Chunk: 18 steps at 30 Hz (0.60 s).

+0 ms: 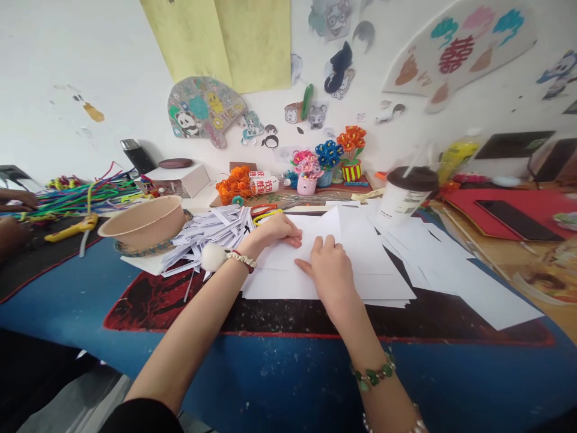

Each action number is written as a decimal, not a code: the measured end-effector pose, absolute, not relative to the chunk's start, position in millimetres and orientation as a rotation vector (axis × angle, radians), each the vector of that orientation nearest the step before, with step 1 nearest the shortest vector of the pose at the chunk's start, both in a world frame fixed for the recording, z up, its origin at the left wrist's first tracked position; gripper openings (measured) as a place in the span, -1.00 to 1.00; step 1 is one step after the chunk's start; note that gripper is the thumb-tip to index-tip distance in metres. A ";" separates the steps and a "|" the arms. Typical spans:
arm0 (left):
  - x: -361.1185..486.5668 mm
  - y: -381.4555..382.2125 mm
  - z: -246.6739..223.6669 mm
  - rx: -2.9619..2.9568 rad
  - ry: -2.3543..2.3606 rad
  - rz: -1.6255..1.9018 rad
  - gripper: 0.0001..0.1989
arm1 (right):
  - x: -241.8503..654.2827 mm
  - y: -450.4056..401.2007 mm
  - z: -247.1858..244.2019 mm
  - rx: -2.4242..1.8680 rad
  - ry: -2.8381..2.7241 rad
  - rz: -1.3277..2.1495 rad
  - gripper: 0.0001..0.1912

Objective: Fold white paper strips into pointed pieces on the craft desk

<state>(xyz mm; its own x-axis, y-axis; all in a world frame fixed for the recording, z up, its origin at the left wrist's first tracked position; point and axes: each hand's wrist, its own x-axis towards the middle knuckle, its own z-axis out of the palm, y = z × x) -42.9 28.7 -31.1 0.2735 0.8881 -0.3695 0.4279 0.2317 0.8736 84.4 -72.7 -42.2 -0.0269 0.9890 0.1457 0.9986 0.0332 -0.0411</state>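
Observation:
White sheets of paper [279,284] lie in a loose stack on a dark mat in front of me. The top sheet is partly lifted, with a raised corner [332,222] behind my right hand. My left hand [280,230] is at the sheet's left part, fingers together and bent down onto the paper. Close by on the right, my right hand [331,264] has curled fingers closed at the sheet, its thumb pointing left. The exact grip under the fingertips is hidden. Beside my left wrist is a heap of narrow folded paper strips [211,231].
A beige bowl [142,224] stands left of the strips. A lidded cup [406,195] and more loose sheets [487,294] are at the right, near a phone [518,219]. Pipe-cleaner flowers [329,155] line the back. Another person's hand [18,198] shows far left by a yellow glue gun [72,228].

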 end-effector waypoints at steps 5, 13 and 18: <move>-31.6 34.6 -26.1 1.432 1.303 0.489 -0.90 | 83.4 -70.8 -42.9 -2.088 -2.145 -0.083 -0.52; -6.9 57.7 -36.5 1.509 1.291 0.530 -0.88 | 81.7 -68.3 -50.0 -2.064 -2.097 -0.151 -0.44; 12.8 74.8 -38.9 1.520 1.352 0.504 -0.82 | 81.0 -69.2 -47.0 -2.077 -2.094 -0.125 -0.45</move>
